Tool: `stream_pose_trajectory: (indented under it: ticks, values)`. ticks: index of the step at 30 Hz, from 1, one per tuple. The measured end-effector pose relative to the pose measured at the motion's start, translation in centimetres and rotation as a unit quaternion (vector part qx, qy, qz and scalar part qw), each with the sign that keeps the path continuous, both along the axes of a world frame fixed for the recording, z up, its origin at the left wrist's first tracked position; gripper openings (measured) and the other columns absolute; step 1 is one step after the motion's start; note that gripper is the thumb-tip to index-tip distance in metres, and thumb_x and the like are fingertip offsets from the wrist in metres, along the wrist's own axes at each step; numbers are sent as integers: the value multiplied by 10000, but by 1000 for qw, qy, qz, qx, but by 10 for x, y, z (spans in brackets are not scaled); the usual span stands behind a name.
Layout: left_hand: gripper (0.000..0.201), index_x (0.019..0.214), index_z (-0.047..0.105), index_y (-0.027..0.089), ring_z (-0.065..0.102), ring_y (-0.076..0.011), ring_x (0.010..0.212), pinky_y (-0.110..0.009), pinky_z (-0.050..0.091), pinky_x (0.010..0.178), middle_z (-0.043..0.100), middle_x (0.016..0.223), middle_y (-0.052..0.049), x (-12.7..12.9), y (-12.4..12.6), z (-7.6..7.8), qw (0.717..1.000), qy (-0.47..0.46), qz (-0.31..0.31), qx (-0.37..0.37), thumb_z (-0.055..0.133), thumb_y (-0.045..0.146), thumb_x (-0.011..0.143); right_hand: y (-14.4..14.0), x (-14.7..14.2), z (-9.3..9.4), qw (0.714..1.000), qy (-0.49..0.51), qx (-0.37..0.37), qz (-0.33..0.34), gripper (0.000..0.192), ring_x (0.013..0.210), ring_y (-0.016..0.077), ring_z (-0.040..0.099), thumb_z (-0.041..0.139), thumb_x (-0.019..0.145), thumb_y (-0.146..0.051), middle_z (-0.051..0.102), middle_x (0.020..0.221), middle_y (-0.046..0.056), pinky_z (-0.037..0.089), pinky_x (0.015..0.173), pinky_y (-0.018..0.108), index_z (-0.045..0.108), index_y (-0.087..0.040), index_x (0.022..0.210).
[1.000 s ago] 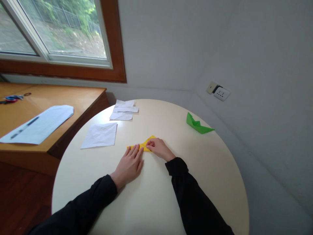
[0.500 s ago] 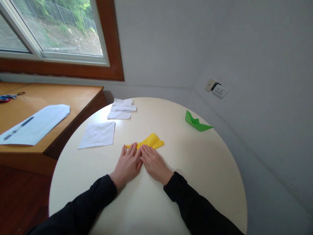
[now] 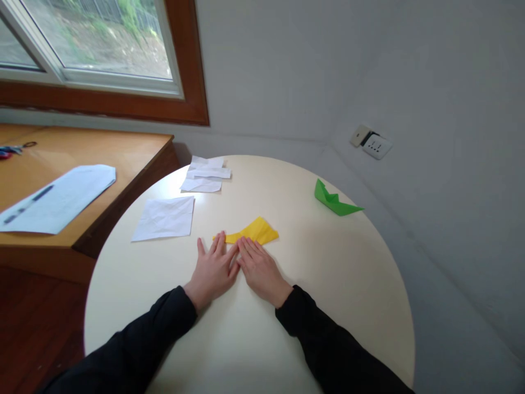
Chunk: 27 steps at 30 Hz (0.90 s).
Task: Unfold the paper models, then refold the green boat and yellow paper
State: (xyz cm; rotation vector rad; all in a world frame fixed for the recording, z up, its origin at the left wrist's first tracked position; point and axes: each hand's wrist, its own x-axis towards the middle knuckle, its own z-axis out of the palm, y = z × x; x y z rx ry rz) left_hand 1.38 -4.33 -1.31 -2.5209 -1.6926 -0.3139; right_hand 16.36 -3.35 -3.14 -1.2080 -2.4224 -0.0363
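A folded piece of yellow paper [image 3: 259, 230] lies on the round table in front of me, its right part standing wider than its narrow left end. My left hand [image 3: 212, 273] rests flat on the left end with fingers spread, fingertips touching the paper's near edge. My right hand [image 3: 262, 271] lies beside it, fingers stretched out and side by side, pressing the near edge around the middle. The two hands nearly meet there, and their fingers hide part of the lower edge.
A green paper boat [image 3: 336, 201] stands at the table's right rim. A white paper square [image 3: 164, 219] and several white paper pieces [image 3: 203, 183] lie at the left and back. A wooden desk [image 3: 135, 145] on the left bears a paper sheet [image 3: 77, 191], a pen [image 3: 30, 202] and scissors [image 3: 16, 149].
My left hand's fingers have spread wider, the little finger lifting away from the paper. My right hand stays on the yellow paper. The whole view has shifted slightly.
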Motion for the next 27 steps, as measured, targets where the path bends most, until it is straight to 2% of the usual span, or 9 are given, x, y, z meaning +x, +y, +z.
stream_pose_trajectory:
  ticks: [5, 9, 12, 14, 17, 22, 24, 27]
  values:
    - [409, 1294, 441, 214, 362, -327, 1296, -661, 210, 993, 403, 1390, -203, -8, -1, -4, 996, -77, -11, 32, 370, 291, 898, -7, 4, 8, 998, 31, 43, 13, 405, 1231, 264, 471, 351, 924, -179, 533, 1295, 166, 403, 1031, 441, 488, -26, 1272]
    - [364, 1248, 439, 156, 423, -245, 1261, -546, 190, 1082, 505, 1306, -162, -18, 2, -1, 970, -218, -11, 109, 348, 258, 911, -19, 14, 14, 987, 101, 120, 33, 366, 1218, 229, 486, 367, 907, -123, 590, 1238, 134, 390, 1028, 452, 522, -89, 1237]
    - [324, 1150, 508, 158, 534, -223, 1135, -463, 319, 1045, 598, 1168, -127, -27, 13, 8, 930, -344, 38, 124, 361, 322, 912, -28, 24, 15, 977, 160, 143, 16, 344, 1187, 206, 508, 394, 887, -93, 629, 1174, 114, 400, 1007, 445, 542, -139, 1194]
    - [329, 1084, 553, 166, 575, -221, 1057, -407, 426, 947, 624, 1106, -114, -32, 24, 14, 914, -392, 61, 86, 377, 375, 900, -32, 30, 17, 973, 183, 138, -2, 328, 1162, 201, 519, 409, 876, -91, 631, 1151, 110, 416, 983, 431, 556, -156, 1162]
    - [348, 1044, 586, 163, 590, -223, 1007, -379, 452, 890, 636, 1080, -106, -37, 44, 22, 920, -391, 40, 7, 449, 418, 851, -35, 35, 19, 971, 200, 126, -35, 299, 1115, 210, 533, 422, 870, -107, 619, 1124, 114, 444, 933, 418, 574, -169, 1119]
    - [542, 1192, 523, 171, 555, -269, 1056, -440, 407, 905, 618, 1148, -107, -32, 57, 22, 952, -284, 1, -112, 638, 388, 708, -36, 35, 22, 973, 203, 105, -28, 295, 1080, 216, 531, 405, 863, -96, 601, 1097, 111, 451, 912, 421, 583, -182, 1081]
    - [553, 1200, 518, 180, 558, -280, 1039, -462, 391, 895, 634, 1117, -100, -28, 54, 19, 961, -244, -2, -133, 653, 365, 697, -37, 34, 22, 972, 207, 105, -17, 299, 1075, 217, 529, 404, 853, -77, 595, 1095, 110, 454, 908, 422, 581, -184, 1069]
    - [511, 1193, 526, 209, 561, -270, 1008, -455, 380, 877, 648, 1071, -79, -23, 45, 14, 971, -207, -9, -120, 646, 303, 705, -37, 35, 22, 971, 216, 104, -13, 307, 1041, 214, 537, 411, 835, -50, 594, 1063, 102, 466, 888, 413, 576, -192, 1052]
